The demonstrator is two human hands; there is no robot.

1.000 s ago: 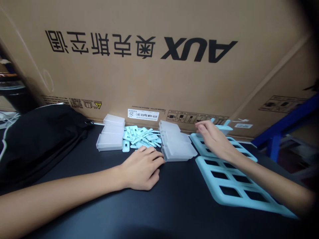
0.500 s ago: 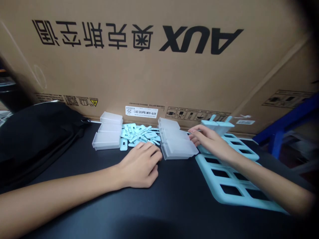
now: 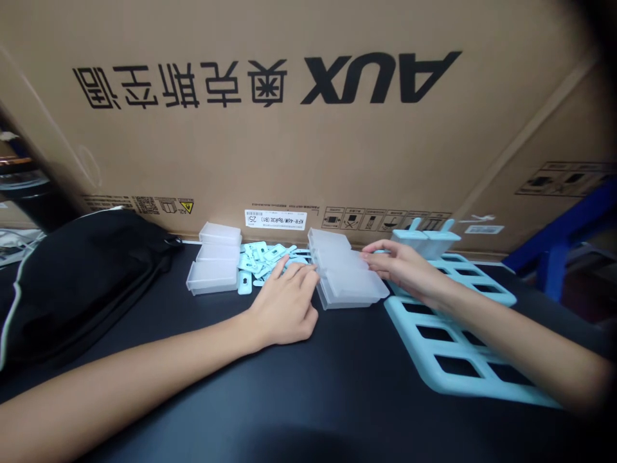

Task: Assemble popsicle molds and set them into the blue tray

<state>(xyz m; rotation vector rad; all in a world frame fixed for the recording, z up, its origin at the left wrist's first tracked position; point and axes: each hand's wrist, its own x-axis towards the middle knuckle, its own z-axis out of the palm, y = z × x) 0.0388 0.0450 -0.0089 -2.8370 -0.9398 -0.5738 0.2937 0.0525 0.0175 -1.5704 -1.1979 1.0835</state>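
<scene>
My left hand [image 3: 286, 302] reaches over the near edge of a pile of light blue ice-pop sticks [image 3: 263, 257]. Its index finger stretches onto the pile, and its other fingertips come close to the left end of some translucent ice-pop moulds [image 3: 344, 270]. At the right end of those moulds, my right hand [image 3: 402, 270] has its fingers apart, their tips at the middle mould; firm contact is hard to judge. Beneath my right forearm lies a light blue rack [image 3: 434, 379] with rectangular openings. Two capped moulds [image 3: 429, 241] stand upright at the rack's far end.
More translucent moulds [image 3: 214, 276] lie left of the pile. A black cloth bag [image 3: 91, 276] rests at the left of the dark tabletop [image 3: 270, 411]. A large cardboard box [image 3: 193, 154] walls off the back. Blue metal framing [image 3: 554, 257] is at the right.
My left hand has moved forward, its index finger extending onto the stick pile. My right fingers have come closer to the mould's end. The whole view has shifted slightly.
</scene>
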